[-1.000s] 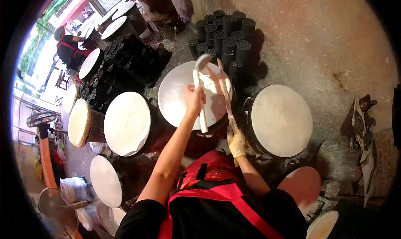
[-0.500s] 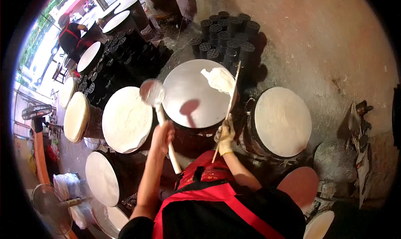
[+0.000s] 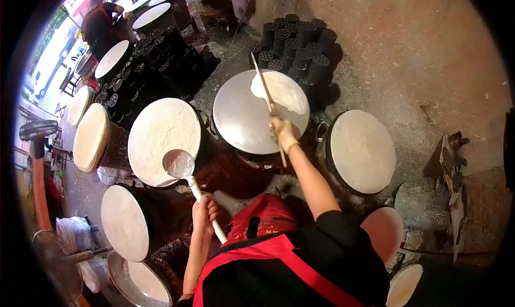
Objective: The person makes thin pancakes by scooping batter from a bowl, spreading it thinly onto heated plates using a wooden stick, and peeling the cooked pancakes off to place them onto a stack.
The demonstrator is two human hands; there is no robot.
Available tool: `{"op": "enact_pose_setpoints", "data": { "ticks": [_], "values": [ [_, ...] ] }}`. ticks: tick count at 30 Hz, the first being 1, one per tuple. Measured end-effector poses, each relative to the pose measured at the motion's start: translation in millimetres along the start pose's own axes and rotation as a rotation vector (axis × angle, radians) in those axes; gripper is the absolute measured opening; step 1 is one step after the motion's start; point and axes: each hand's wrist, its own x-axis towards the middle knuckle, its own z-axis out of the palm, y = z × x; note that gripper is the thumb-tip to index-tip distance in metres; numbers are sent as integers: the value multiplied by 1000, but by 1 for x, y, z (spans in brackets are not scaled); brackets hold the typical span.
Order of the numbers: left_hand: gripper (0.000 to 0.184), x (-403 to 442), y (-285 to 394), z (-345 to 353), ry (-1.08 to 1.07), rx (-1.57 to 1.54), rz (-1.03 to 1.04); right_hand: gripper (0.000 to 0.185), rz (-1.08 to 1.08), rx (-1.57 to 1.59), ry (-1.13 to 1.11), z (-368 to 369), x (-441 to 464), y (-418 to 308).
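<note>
one ladle (image 3: 194,187), one stick (image 3: 262,82); one white dollop (image 3: 288,93)

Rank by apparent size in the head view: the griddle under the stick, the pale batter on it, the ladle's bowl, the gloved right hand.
1. Griddle
2. Pale batter
3. Ladle's bowl and gloved right hand: these look much alike, so I leave them unranked.

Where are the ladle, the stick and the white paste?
Ladle (image 3: 178,164): head view, on its round bowl.
Stick (image 3: 265,88): head view, on its upper half.
White paste (image 3: 290,95): head view, near the middle of the patch.
</note>
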Motion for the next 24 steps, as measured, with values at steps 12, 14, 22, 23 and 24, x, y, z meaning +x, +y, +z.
{"op": "enact_pose_setpoints", "data": {
  "ticks": [12,14,22,23,24],
  "values": [
    [20,-4,4,-37,51,-239,-179,32,-286,222,132,10,39,81],
    [19,-6,-1,-28,116,-270,-130,28,-199,-81,145,21,16,49],
    [25,9,-37,-17,206,-544,-95,35,24,198,-214,-70,0,33],
    [27,6,-39,-8,200,-546,-84,43,-92,414,-138,-80,36,56],
    [29,1,-41,1,197,-546,-76,49,-87,442,-89,-82,23,36]
  ]
}}
